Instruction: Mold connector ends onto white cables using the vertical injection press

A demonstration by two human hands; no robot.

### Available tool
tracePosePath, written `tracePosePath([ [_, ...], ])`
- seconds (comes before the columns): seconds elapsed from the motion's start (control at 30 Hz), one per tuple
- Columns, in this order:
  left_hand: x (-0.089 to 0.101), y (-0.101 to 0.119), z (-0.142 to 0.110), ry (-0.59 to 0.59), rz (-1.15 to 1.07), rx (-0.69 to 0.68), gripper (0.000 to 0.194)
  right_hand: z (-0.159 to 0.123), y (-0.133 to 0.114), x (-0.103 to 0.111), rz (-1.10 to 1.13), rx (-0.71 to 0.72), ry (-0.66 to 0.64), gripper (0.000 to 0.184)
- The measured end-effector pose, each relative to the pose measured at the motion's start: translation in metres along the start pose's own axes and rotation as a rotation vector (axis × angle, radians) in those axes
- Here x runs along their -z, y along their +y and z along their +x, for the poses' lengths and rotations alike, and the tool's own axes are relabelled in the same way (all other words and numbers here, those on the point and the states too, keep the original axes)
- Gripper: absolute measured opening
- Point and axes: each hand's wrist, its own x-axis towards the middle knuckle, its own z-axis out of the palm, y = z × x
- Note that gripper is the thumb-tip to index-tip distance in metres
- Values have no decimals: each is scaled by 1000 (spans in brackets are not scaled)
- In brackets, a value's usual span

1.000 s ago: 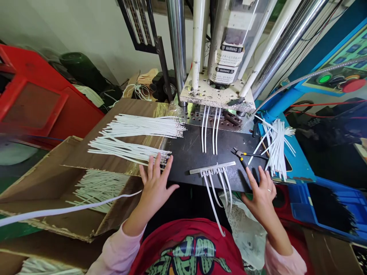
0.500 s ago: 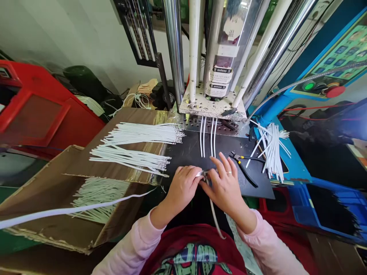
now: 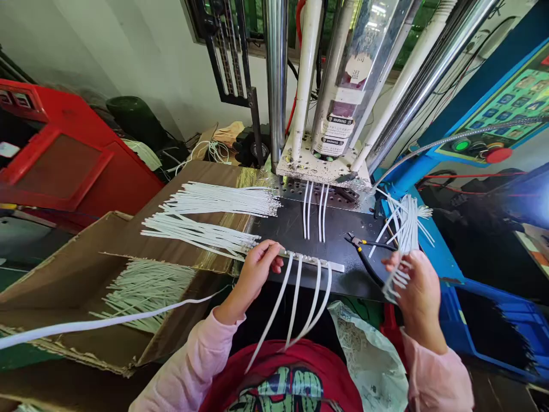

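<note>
My left hand (image 3: 257, 272) pinches the left end of a narrow metal bar (image 3: 338, 266) in front of the black machine plate. Several white cables (image 3: 317, 286) are set along this bar and hang down in curves toward my shirt. Off to the right, my right hand (image 3: 419, 286) is closed around a pale, comb-like piece (image 3: 397, 281), partly blurred, whose exact kind I cannot make out. Just beyond that hand lies a loose bundle of white cables (image 3: 407, 220). Black-and-yellow cutting pliers (image 3: 364, 260) rest on the plate between my hands.
White cables (image 3: 316, 212) stick out from beneath the press (image 3: 321, 163). Two cable bundles (image 3: 223, 199) lie on the brown board (image 3: 146, 200) at left, above a cardboard box (image 3: 43, 286) holding more. A blue crate (image 3: 476, 337) and a plastic bag (image 3: 364, 349) are at right.
My hands were together at the bar; my right hand has moved away to the right with the comb-like piece. The bar and its cables now show, held by my left hand alone.
</note>
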Motion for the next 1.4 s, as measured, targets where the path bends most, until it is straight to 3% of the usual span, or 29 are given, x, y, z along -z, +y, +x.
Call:
tracePosePath([
  [0.07, 2, 0, 3, 19, -38, 10, 32, -15, 5, 33, 23, -147, -201, 29],
  [0.13, 4, 1, 6, 33, -65, 13, 33, -31, 10, 65, -52, -321, -605, 29],
  [0.2, 5, 4, 8, 32, -77, 13, 33, -43, 14, 89, -221, -376, -913, 32],
  [0.23, 5, 6, 9, 24, -76, 10, 34, -46, 15, 96, -307, -355, -971, 32],
  [0.33, 5, 13, 9, -38, -54, -18, 32, -45, 11, 91, -455, -177, -828, 34],
  [0.47, -1, 24, 6, -133, 33, -78, 28, -27, -9, 30, -404, 79, -561, 40],
  [0.53, -4, 30, 4, -165, 78, -119, 27, -19, -20, -12, -370, 152, -576, 41],
  [0.63, -8, 36, 2, -137, 82, -171, 26, -14, -29, -65, -400, 191, -765, 45],
  [0.73, -8, 35, -3, -32, -49, -120, 42, -17, -27, -95, -517, 205, -717, 53],
  [0.8, -8, 30, -9, -51, -79, -22, 49, -21, -24, -104, -590, 217, -592, 57],
  [0.93, -13, 16, -24, -267, 92, 131, 55, -26, -19, -111, -696, 267, -475, 61],
  [1.1, -19, 15, -52, -314, 176, 198, 57, -18, -10, -106, -847, 327, -302, 68],
  [1.2, -20, 27, -61, -333, 168, 95, 57, -15, -3, -98, -933, 299, -198, 69],
  [1.3, -26, 33, -51, -334, 200, -108, 54, -23, -3, -97, -883, 366, -254, 69],
  [1.4, -39, 25, -40, -435, 187, -26, 53, -33, -7, -103, -763, 428, -317, 67],
])
